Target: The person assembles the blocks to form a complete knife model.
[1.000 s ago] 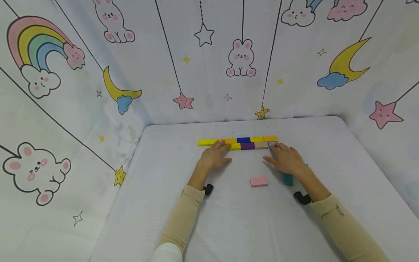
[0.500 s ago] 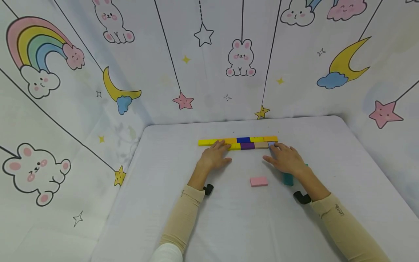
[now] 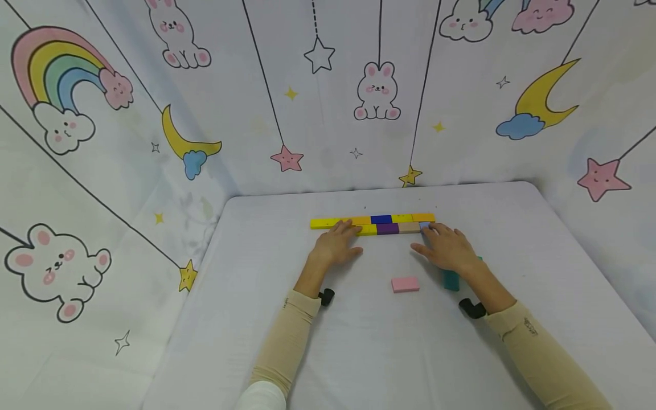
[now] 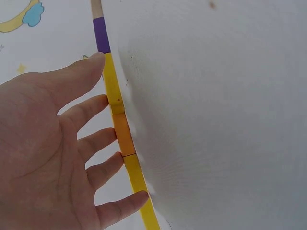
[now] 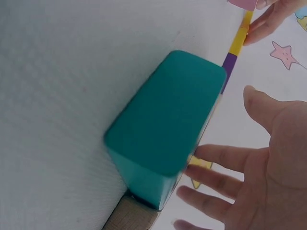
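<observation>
While the left hand [image 3: 335, 245] and right hand [image 3: 448, 249] touch the double row of coloured blocks [image 3: 386, 228] toward the desk [image 3: 369, 341]'s far edge, extended fingers grasping nothing, the step looks like straightening; next probably calls for gentle, even pressure.

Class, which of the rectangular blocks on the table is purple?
The purple rectangular block, lying end to end between a yellow rectangular block and a tan rectangular block. It alone is purple; the dark blue rectangular block lies just behind.
</observation>
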`<state>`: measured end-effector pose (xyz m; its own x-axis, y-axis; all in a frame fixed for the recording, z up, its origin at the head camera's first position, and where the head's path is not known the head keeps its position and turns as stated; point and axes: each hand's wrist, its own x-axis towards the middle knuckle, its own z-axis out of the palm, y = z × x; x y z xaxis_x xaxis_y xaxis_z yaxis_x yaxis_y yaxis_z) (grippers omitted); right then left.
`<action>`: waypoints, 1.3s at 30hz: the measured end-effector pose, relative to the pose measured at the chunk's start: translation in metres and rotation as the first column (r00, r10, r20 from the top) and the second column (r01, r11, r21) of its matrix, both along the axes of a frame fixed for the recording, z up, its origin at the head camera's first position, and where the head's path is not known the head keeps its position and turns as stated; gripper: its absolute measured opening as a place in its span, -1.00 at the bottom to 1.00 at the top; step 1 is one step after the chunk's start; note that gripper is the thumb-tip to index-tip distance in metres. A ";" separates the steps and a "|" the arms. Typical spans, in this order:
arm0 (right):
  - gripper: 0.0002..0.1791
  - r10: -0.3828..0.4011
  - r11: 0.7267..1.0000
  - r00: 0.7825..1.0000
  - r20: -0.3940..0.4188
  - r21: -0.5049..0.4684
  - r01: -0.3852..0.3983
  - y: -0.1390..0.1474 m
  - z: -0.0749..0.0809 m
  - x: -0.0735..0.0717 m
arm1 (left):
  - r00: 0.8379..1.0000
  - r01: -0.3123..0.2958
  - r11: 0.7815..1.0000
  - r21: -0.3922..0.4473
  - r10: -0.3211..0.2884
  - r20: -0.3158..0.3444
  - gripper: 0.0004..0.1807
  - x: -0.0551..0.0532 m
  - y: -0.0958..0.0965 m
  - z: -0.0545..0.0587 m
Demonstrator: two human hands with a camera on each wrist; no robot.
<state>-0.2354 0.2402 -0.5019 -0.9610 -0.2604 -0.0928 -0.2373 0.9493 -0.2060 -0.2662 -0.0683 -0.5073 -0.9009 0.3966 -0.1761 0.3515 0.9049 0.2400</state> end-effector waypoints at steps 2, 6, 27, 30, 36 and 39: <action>-0.18 -0.002 1.000 1.000 0.001 0.001 0.002 0.000 0.000 -0.001 | 1.000 0.002 1.000 0.006 -0.002 -0.005 -0.27 0.001 0.000 0.001; -0.17 -0.001 1.000 1.000 0.005 0.005 0.001 0.002 -0.002 -0.002 | 1.000 0.003 1.000 0.007 -0.003 -0.011 -0.28 0.002 0.000 0.002; -0.17 -0.003 1.000 1.000 0.011 0.007 0.003 0.004 -0.004 -0.003 | 1.000 0.005 1.000 -0.007 -0.005 -0.011 -0.28 0.002 0.001 0.003; -0.16 -0.004 1.000 1.000 0.014 0.003 0.004 0.003 -0.004 -0.003 | 1.000 0.008 1.000 -0.001 -0.008 -0.010 -0.28 0.002 0.000 0.003; -0.15 -0.003 1.000 1.000 0.011 -0.005 0.003 0.003 -0.005 -0.003 | 1.000 0.009 1.000 -0.001 -0.009 -0.010 -0.28 0.001 0.000 0.002; -0.15 -0.002 1.000 1.000 0.009 -0.005 0.002 0.003 -0.004 -0.004 | 1.000 0.008 1.000 -0.006 -0.009 -0.011 -0.28 0.001 0.000 0.002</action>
